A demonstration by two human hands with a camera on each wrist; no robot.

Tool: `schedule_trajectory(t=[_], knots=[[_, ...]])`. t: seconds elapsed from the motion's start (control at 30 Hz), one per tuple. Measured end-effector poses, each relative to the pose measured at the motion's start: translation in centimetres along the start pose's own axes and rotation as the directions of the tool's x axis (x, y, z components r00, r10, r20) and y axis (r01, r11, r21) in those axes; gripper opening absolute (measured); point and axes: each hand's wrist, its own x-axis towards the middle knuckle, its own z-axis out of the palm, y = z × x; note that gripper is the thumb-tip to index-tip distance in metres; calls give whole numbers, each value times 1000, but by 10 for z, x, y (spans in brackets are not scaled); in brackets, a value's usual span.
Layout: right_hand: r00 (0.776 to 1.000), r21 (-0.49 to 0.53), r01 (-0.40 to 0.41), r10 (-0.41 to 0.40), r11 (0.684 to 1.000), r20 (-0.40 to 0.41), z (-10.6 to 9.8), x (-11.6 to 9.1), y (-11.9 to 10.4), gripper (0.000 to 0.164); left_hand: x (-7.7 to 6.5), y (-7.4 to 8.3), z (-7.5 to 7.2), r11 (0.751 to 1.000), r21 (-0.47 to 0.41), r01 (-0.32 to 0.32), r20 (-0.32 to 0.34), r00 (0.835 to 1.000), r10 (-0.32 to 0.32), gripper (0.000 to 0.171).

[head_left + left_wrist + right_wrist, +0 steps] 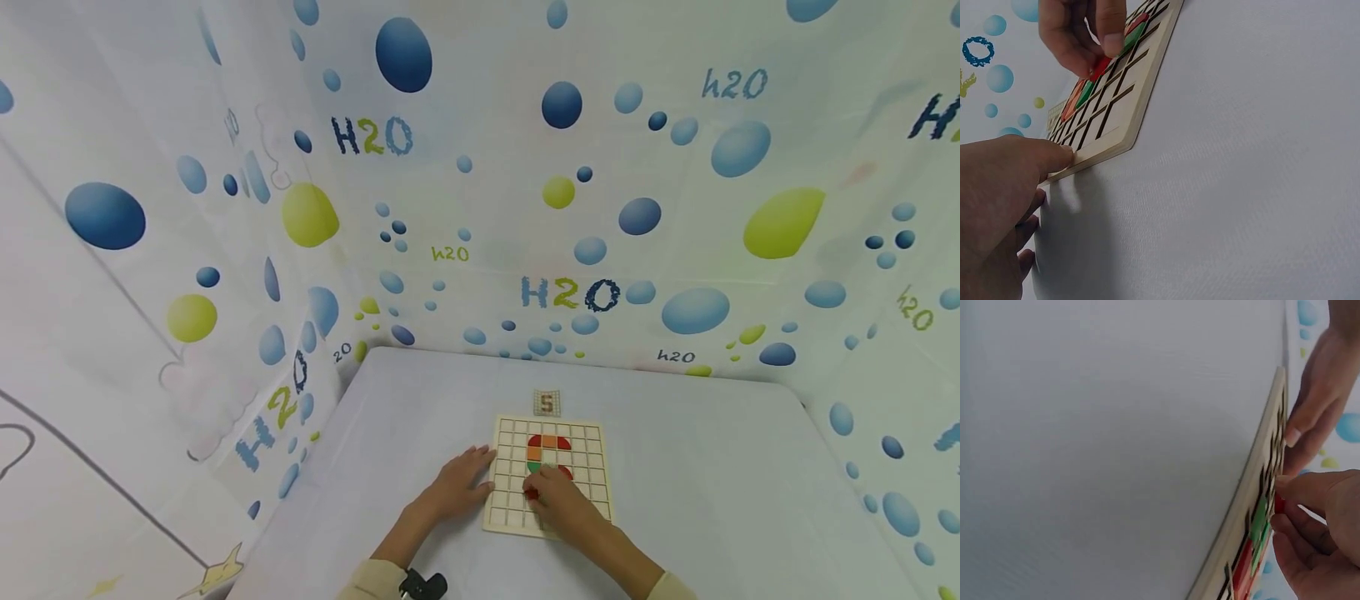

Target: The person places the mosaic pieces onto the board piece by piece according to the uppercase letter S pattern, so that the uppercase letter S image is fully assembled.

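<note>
A pale wooden grid board [507,496] lies on the table. Coloured tiles fill some of its middle squares: red [564,444], orange [550,442] and green [533,467]. My right hand [564,504] is over the lower middle of the board. Between its thumb and fingers it pinches a red tile [1100,66], close over the squares. Part of the pattern is hidden under this hand in the head view. At the board's left edge rests my left hand [459,485], its fingers extended and its thumb [1057,156] touching the rim.
Just behind the board lies a small card [547,403] with a gridded brown figure like an S or 5. A white cloth covers the table [697,483]. Curtains [495,208] printed with blue and green drops stand at the back and sides.
</note>
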Motion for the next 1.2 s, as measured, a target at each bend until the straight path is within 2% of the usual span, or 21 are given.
schedule_trajectory(t=[0.23, 0.37, 0.53, 0.63, 0.83, 1.03, 1.2], knots=[[999, -47, 34, -35, 998, -7, 3, -3, -1, 17, -3, 0, -2, 1000, 14, -24, -25, 999, 24, 60], [997, -98, 70, -74, 993, -37, 5, -6, 1, 19, -2, 0, -1, 1000, 10, -17, -22, 1000, 17, 61], [985, -124, 127, -140, 984, -99, 7, -9, 2, 20, -2, 2, -2, 1000, 19, -16, -18, 1000, 17, 61], [980, -137, 135, -153, 981, -130, 7, -11, 3, 21, 0, 2, -2, 1000, 20, -14, -15, 1000, 14, 61], [957, -198, 193, -229, 961, -178, 5, -13, 8, 18, 2, 2, -2, 999, 32, -14, -16, 1000, 15, 61], [967, -196, 170, -202, 966, -156, 1, -12, 6, 15, 1, 2, -2, 1000, 11, -27, -9, 1000, 27, 60], [988, -195, 132, -144, 972, -48, -9, -8, 5, 15, -3, 4, -6, 999, 32, -25, -48, 999, 26, 56]])
